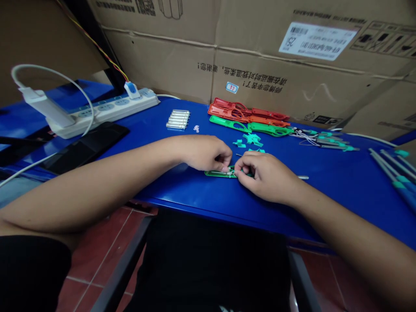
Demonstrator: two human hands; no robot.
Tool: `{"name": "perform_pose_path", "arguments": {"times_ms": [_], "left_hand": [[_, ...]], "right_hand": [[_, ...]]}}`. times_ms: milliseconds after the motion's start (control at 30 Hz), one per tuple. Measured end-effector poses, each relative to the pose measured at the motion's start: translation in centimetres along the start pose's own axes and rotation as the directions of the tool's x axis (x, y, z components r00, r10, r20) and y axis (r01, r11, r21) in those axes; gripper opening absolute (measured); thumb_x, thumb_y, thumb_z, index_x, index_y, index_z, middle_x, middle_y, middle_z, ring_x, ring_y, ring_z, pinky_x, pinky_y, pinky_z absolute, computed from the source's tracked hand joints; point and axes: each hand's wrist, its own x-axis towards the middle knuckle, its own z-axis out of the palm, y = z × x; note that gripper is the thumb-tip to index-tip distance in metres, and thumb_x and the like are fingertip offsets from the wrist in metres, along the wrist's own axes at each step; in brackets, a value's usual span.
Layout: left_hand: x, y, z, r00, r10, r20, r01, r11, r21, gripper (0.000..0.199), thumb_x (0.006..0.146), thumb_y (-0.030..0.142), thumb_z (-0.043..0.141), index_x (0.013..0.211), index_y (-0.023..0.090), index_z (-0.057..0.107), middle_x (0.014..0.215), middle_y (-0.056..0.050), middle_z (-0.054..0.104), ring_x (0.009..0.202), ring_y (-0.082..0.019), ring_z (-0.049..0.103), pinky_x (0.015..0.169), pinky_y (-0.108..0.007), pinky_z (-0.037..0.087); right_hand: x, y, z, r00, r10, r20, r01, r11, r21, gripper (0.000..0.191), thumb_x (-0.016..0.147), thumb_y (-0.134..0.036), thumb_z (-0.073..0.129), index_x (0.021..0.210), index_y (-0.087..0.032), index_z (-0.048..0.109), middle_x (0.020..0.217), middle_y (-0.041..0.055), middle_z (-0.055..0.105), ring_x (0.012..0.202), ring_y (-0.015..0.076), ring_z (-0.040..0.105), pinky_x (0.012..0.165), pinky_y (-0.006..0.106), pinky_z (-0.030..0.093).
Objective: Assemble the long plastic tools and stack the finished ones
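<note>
Head view: left hand [208, 153] and right hand [264, 177] both pinch a flat green plastic frame [216, 173], fingertips close together, lying on blue table [328, 195] just below loose teal plastic clips [251, 139].

A flat green plastic frame [216, 173] lies lengthwise, apparently with a thin metal piece [230, 173] at its middle.

Red "37" on a carton sticker [232, 87], upside-down "25" on a white label [316, 41]
</note>
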Motion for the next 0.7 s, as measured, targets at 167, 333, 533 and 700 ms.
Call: {"name": "perform_pose_path", "arguments": {"times_ms": [167,333,533,700], "left_hand": [[0.0,0.0,0.1,1.0,0.003,0.0,-0.003,1.0,0.014,0.013,0.088,0.03,0.064,0.091,0.019,0.071,0.081,-0.001,0.068,0.067,-0.011,0.055,0.058,-0.022,0.032],[0.0,0.0,0.1,1.0,0.015,0.001,-0.015,1.0,0.012,0.013,0.089,0.029,0.063,0.092,0.018,0.071,0.08,-0.001,0.068,0.067,-0.011,0.055,0.059,-0.023,0.033],[-0.1,0.1,-0.1,1.0,-0.007,0.019,0.007,1.0,0.0,0.015,0.09,0.03,0.063,0.094,0.018,0.07,0.081,-0.002,0.068,0.068,-0.012,0.055,0.059,-0.023,0.034],[-0.3,-0.2,-0.1,0.995,0.097,0.003,-0.096,0.99,-0.107,0.016,0.09,0.025,0.061,0.104,0.019,0.066,0.088,-0.001,0.067,0.071,-0.012,0.058,0.063,-0.022,0.039]], "right_hand": [[0.0,-0.1,0.1,1.0,0.0,0.01,0.0,1.0,-0.015,0.01,0.082,-0.015,0.055,0.077,-0.018,0.064,0.075,0.0005,0.058,0.068,0.0138,0.051,0.063,0.027,0.036],[0.3,-0.3,0.4,1.0,-0.013,-0.001,0.013,1.0,-0.025,0.011,0.082,-0.014,0.055,0.077,-0.018,0.064,0.075,0.0006,0.058,0.067,0.0135,0.051,0.063,0.027,0.036],[-0.6,0.3,-1.3,0.997,-0.077,-0.019,0.077,0.997,-0.028,0.011,0.083,-0.016,0.06,0.086,-0.018,0.07,0.08,0.0023,0.063,0.073,0.0154,0.056,0.067,0.027,0.041],[-2.5,2.1,-3.6,0.981,-0.195,0.006,0.195,0.98,-0.041,0.02,0.091,-0.024,0.06,0.106,-0.022,0.072,0.1,0.006,0.067,0.092,0.0185,0.062,0.082,0.031,0.048]]}}
